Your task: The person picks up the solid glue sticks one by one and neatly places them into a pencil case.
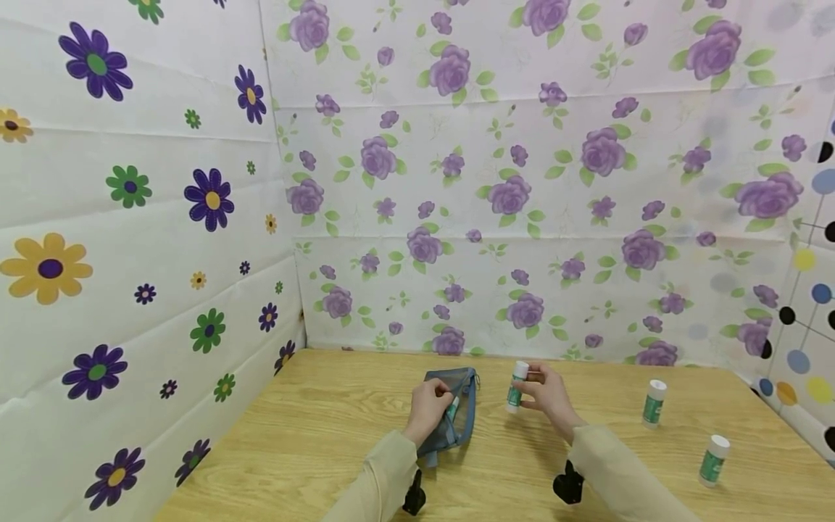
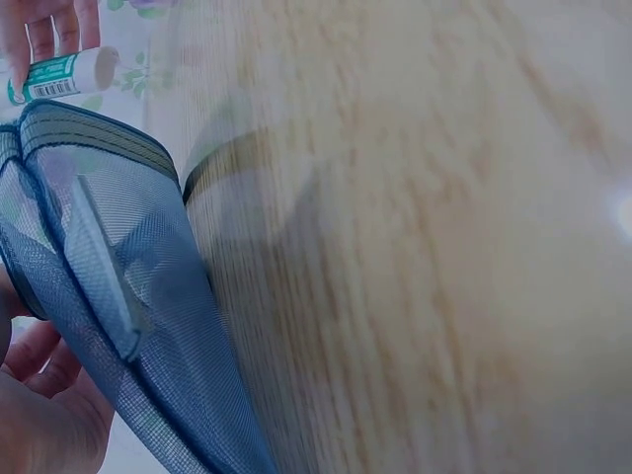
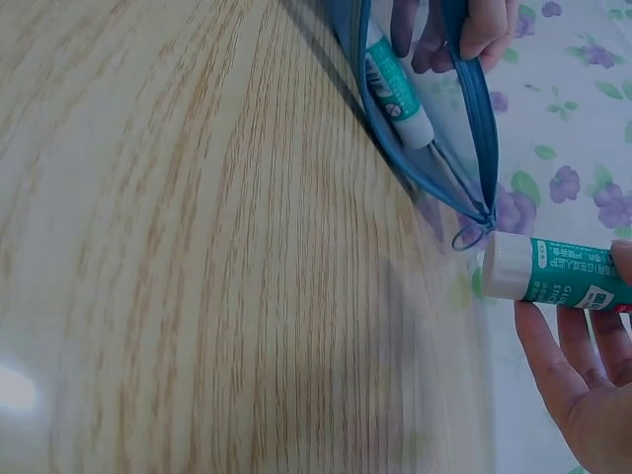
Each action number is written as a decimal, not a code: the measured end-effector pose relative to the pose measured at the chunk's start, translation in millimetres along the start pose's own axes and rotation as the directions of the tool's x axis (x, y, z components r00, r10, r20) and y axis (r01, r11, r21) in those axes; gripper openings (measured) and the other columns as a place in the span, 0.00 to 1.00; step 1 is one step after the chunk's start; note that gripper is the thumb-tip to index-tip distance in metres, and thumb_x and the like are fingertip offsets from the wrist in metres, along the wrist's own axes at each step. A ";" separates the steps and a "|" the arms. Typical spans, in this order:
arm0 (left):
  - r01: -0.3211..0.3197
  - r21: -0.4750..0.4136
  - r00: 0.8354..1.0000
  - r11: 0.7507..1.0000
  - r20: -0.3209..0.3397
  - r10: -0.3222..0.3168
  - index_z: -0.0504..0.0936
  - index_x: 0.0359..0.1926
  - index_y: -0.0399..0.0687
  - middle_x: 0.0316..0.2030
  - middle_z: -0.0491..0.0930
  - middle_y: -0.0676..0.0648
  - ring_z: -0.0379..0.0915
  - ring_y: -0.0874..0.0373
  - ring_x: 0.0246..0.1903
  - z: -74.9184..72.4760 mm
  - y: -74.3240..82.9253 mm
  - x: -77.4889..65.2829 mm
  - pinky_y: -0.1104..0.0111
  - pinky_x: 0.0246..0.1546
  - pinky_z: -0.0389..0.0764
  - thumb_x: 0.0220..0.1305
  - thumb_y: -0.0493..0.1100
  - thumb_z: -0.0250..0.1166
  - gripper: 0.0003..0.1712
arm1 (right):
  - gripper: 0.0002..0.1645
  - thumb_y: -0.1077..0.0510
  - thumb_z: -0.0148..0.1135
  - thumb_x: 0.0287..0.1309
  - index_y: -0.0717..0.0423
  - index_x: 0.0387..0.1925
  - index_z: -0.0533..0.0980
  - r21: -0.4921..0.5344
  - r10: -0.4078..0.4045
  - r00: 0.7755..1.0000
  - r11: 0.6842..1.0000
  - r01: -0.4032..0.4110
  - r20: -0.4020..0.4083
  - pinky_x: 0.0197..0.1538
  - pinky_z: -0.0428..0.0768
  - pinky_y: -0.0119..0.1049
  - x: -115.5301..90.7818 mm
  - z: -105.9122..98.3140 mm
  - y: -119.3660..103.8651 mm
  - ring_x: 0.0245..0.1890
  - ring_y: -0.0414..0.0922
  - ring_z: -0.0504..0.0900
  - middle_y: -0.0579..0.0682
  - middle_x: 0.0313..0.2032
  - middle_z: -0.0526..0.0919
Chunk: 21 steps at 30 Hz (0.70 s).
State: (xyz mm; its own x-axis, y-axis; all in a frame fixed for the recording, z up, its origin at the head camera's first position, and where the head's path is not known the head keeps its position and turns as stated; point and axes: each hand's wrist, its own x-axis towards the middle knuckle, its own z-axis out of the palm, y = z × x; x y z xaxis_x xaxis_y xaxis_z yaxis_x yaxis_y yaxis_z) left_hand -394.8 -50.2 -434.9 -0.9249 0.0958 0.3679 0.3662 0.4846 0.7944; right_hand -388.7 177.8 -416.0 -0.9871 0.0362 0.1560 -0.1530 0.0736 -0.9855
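A blue mesh zip pouch (image 1: 468, 424) stands with its mouth open on the table. My left hand (image 1: 428, 412) grips its upper edge, the fingers curled over the rim in the right wrist view. Inside the pouch lies a glue stick (image 3: 399, 91) with a green label and white cap. To the right of the pouch, my right hand (image 1: 551, 400) holds another glue stick (image 3: 568, 274) between thumb and fingers. That stick is roughly upright in the head view, beside the pouch and apart from it. Part of the left hand is hidden behind the mesh in the left wrist view.
Two more glue sticks stand upright on the wooden table (image 1: 313, 428) at the right: one farther back (image 1: 654, 404), one nearer (image 1: 714, 462). Flower-printed sheets (image 1: 404, 217) rise behind the table and along its left side. A dotted sheet (image 1: 799, 341) hangs at the right.
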 end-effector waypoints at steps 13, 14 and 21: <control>-0.008 -0.005 1.000 1.000 -0.003 0.007 0.78 0.28 0.37 0.22 0.71 0.51 0.65 0.60 0.21 -0.8 -0.2 0.0 0.67 0.22 0.68 0.57 0.30 0.58 0.03 | 0.28 0.63 0.59 0.57 0.71 0.55 0.62 0.009 0.023 1.000 1.000 -0.023 0.022 0.39 0.75 0.49 -0.9 6.8 -1.8 0.44 0.59 0.72 0.65 0.47 0.67; -0.007 -0.006 1.000 1.000 -0.003 0.007 0.78 0.29 0.37 0.22 0.71 0.51 0.65 0.60 0.21 -0.8 -0.2 0.0 0.67 0.22 0.68 0.57 0.30 0.58 0.03 | 0.27 0.63 0.59 0.57 0.71 0.55 0.62 0.009 0.024 0.999 1.000 -0.024 0.025 0.39 0.75 0.48 -0.8 7.3 -1.9 0.44 0.59 0.73 0.65 0.47 0.68; 0.003 -0.014 1.000 1.000 0.005 -0.002 0.77 0.29 0.38 0.23 0.71 0.51 0.65 0.59 0.21 -1.6 0.2 -0.1 0.67 0.22 0.68 0.58 0.31 0.57 0.03 | 0.27 0.62 0.59 0.57 0.71 0.55 0.63 0.010 0.040 0.999 0.999 -0.040 0.033 0.37 0.76 0.47 -1.3 10.5 -1.5 0.41 0.56 0.75 0.66 0.47 0.69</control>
State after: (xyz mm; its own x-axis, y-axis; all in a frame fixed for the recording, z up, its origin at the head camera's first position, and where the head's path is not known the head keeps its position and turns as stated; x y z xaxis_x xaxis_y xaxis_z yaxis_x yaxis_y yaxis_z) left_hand -394.4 -51.5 -434.0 -0.9263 0.0988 0.3636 0.3652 0.4729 0.8018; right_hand -387.8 167.2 -415.5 -0.9934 0.0061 0.1143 -0.1137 0.0625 -0.9915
